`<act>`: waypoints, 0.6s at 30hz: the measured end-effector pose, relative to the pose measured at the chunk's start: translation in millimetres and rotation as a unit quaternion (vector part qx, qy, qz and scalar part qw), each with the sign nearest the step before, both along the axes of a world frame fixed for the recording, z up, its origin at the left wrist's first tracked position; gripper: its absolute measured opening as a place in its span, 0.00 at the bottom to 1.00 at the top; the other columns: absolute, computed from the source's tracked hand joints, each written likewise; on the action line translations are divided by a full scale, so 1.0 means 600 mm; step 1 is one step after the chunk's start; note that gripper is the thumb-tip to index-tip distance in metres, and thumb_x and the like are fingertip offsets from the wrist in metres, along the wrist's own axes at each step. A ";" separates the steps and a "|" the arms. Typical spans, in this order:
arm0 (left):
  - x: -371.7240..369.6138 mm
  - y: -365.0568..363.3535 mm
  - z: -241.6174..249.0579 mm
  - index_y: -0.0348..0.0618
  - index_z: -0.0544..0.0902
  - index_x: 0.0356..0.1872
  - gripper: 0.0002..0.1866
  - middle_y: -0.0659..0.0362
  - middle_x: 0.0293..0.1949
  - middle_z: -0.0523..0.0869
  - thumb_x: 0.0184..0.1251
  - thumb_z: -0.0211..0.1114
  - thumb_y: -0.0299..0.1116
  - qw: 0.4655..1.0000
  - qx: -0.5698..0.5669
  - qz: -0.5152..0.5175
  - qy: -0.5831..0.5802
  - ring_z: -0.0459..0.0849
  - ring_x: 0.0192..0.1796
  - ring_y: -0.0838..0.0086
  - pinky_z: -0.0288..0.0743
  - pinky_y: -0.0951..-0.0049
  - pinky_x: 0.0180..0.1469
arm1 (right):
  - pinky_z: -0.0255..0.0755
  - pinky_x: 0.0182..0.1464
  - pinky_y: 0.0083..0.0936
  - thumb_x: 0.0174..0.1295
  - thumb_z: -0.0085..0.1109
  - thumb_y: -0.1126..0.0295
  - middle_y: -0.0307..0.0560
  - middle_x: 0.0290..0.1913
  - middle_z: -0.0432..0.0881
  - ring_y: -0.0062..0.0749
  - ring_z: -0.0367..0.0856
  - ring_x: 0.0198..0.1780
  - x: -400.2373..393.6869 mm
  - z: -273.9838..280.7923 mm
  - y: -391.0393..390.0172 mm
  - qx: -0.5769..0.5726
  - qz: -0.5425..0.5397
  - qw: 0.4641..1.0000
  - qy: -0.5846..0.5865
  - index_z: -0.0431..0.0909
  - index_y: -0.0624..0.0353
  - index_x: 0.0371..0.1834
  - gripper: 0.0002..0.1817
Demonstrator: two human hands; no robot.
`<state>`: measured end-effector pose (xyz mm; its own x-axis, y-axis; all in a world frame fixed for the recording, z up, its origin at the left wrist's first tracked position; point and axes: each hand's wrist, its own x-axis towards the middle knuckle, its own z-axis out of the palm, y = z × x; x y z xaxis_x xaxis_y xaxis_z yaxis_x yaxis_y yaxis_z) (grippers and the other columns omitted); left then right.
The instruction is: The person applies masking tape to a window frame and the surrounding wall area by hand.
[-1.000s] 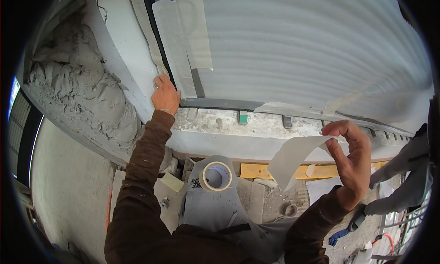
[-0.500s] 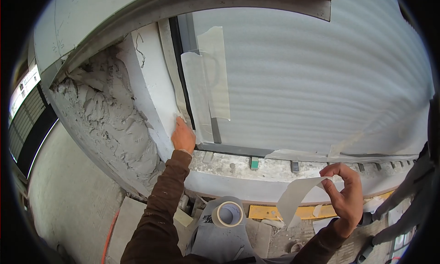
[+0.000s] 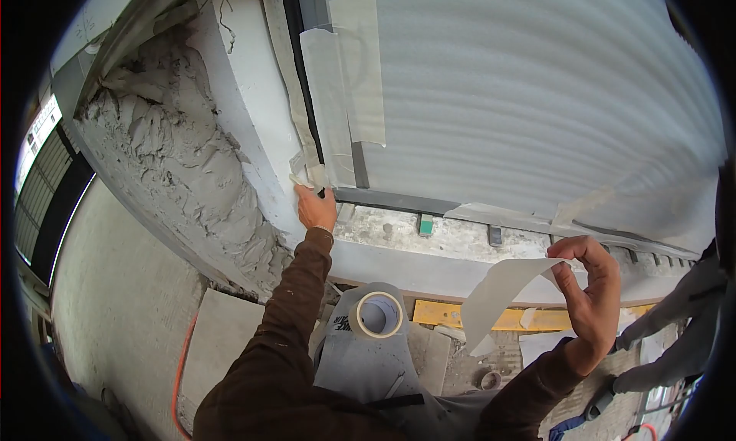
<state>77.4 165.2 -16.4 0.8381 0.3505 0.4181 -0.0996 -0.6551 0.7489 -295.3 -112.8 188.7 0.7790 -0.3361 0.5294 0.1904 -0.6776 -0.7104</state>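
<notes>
My left hand [image 3: 316, 209] is at the lower left corner of the dark window frame [image 3: 402, 202], its fingers pinched on the crumpled lower end of a masking tape strip [image 3: 316, 174]. That strip runs up the narrow edge between the white wall [image 3: 264, 96] and the frame. Off to the right, my right hand [image 3: 594, 297] pinches one end of a wide, pale piece of masking tape [image 3: 491, 295] between thumb and fingers. The piece curves down to the left, its other end free. A masking tape roll [image 3: 360, 322] rests on my grey trousers [image 3: 349, 360].
Translucent sheeting [image 3: 498, 96] covers the window pane. Rough grey mortar [image 3: 176, 157] fills the recess at left. Small blocks, one a green-faced block [image 3: 425, 225], sit along the sill [image 3: 460, 238]. Below lies a yellow level [image 3: 441, 314]. Another person's legs [image 3: 675, 326] are at right.
The view has tipped downward. My left hand has slid down the frame edge to the corner, where the tape end now stands crumpled. My right hand still holds its tape piece.
</notes>
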 end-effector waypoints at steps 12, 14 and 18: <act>0.025 -0.040 0.009 0.39 0.66 0.48 0.25 0.44 0.47 0.82 0.60 0.73 0.35 0.998 0.000 0.039 -0.050 0.84 0.48 0.40 0.76 0.45 0.49 | 0.72 0.55 0.28 0.57 0.66 0.80 0.48 0.38 0.86 0.33 0.83 0.44 -0.015 0.003 -0.004 0.008 0.000 1.000 0.008 0.76 0.66 0.34 0.07; 0.037 -0.034 -0.001 0.39 0.66 0.48 0.24 0.44 0.46 0.82 0.60 0.73 0.33 0.997 0.012 0.042 -0.069 0.84 0.48 0.41 0.76 0.45 0.49 | 0.72 0.55 0.28 0.57 0.66 0.80 0.48 0.38 0.86 0.32 0.82 0.45 -0.013 0.003 -0.004 0.008 0.001 1.000 0.010 0.76 0.66 0.34 0.07; 0.046 -0.024 -0.012 0.38 0.68 0.45 0.18 0.45 0.40 0.83 0.61 0.67 0.30 0.995 -0.029 0.006 -0.094 0.84 0.46 0.42 0.74 0.44 0.46 | 0.72 0.55 0.28 0.58 0.66 0.79 0.48 0.38 0.86 0.32 0.82 0.45 -0.009 0.003 -0.004 0.012 0.007 1.000 0.010 0.76 0.66 0.34 0.07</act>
